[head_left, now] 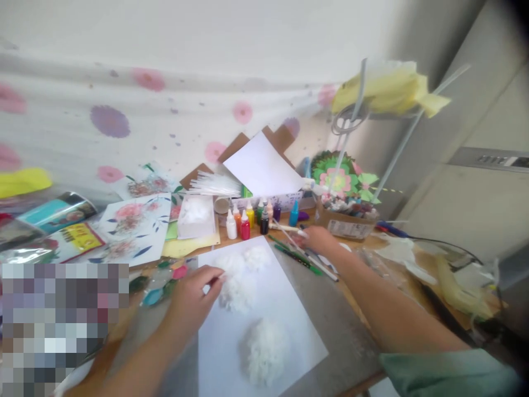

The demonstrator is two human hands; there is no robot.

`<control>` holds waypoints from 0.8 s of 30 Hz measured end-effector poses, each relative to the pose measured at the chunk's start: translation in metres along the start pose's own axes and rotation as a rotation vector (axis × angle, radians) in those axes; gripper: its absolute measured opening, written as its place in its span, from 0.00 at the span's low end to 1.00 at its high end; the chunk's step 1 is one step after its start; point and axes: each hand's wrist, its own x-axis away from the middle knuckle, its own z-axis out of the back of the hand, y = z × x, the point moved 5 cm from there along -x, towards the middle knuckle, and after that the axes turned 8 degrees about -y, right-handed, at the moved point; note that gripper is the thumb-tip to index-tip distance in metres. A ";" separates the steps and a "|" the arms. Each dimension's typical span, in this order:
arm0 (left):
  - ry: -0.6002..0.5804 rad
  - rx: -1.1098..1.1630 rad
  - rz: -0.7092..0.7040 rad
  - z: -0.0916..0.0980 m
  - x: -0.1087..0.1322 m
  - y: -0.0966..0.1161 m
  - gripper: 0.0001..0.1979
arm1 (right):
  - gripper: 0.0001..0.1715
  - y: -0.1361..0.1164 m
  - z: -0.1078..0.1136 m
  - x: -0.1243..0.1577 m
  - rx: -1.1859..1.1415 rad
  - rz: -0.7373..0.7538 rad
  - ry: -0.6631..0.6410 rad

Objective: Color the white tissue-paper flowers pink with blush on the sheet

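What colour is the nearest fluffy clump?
The fluffy clump is white, clearest in the head view.

Bottles (245,227) behind our sheet (295,336)

Before us, fluff clumps (266,353) lie on the sheet, brushes or pens (295,255) to its right. A box (196,230) stands left of the bottles; farther back and right, we see a carton (351,228).

Craft workspace: small squeeze bottles (245,227) in many colours, paper flowers (335,181), floral prints (134,229) crowding wooden tabletop (363,242)
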 end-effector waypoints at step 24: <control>0.178 -0.275 0.339 0.090 -0.107 -0.035 0.10 | 0.22 0.029 -0.034 -0.035 -0.095 0.083 0.028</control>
